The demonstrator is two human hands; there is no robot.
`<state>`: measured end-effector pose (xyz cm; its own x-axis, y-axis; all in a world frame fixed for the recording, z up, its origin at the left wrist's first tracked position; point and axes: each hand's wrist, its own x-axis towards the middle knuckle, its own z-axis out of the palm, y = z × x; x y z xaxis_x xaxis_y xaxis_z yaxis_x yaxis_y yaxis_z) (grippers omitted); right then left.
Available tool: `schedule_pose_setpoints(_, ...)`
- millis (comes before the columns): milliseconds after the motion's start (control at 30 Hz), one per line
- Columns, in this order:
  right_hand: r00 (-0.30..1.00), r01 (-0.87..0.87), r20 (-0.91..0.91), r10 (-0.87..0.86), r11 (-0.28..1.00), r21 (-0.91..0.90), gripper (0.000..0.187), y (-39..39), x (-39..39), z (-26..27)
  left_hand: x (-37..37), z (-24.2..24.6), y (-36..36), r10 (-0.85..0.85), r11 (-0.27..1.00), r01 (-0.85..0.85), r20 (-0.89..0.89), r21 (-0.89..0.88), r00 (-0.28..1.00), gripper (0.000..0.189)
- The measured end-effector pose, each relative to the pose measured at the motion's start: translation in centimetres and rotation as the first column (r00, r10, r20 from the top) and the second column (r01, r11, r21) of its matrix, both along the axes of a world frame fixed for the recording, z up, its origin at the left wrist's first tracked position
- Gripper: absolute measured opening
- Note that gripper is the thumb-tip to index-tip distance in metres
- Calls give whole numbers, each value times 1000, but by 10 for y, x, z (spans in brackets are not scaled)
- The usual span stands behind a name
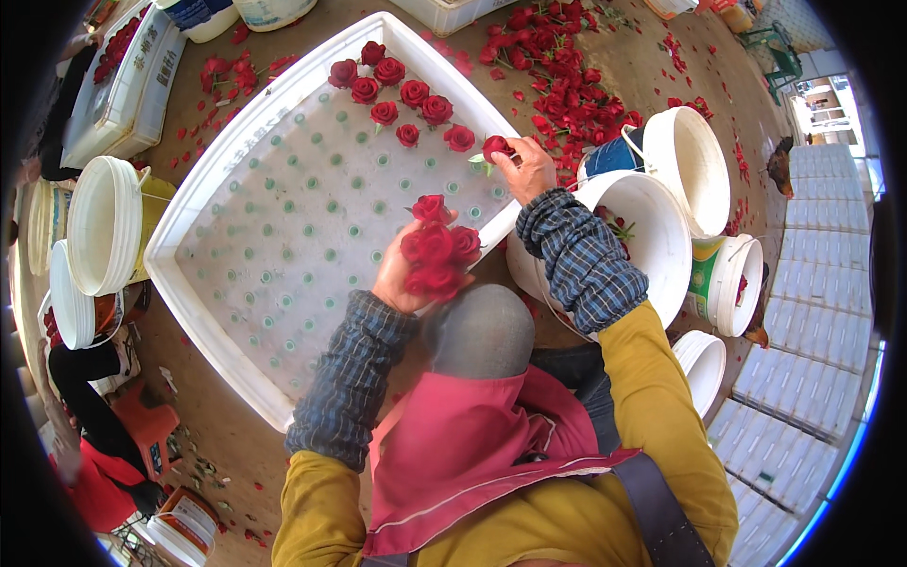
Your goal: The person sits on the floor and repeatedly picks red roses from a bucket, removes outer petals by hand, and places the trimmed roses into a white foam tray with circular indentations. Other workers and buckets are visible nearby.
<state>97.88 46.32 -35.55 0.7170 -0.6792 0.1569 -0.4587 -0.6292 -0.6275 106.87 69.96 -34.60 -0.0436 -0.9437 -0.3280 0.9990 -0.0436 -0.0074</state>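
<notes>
In my left hand [398, 273] is a bunch of red rose heads [436, 249], held above the near edge of a white plastic tray [212, 361]. My right hand [530, 169] grips a single red rose head [497, 147] with a bit of green below it, at the tray's right corner. Several rose heads [414, 93] stand in rows along the far right side of the tray. The tray's floor carries a grid of round green-rimmed spots [331, 206]. My fingers hide part of the roses' undersides.
Right of me stand white buckets [641, 212], one with flower material inside. Red roses and petals [567, 85] lie heaped on the ground beyond the tray. More buckets [106, 220] and another white crate [134, 85] are at left, near a seated person [85, 368] and an orange stool [145, 425].
</notes>
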Motion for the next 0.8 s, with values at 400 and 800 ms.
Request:
schedule_pose_setpoints(400,993,-114,-24,117,989,92,40,26,0,22,-6,-5,-19,-83,995,79,82,54,993,50)
schedule_pose_setpoints(800,995,-64,89,55,993,101,23,6,-26,58,2,-10,-23,-28,998,24,86,54,996,47)
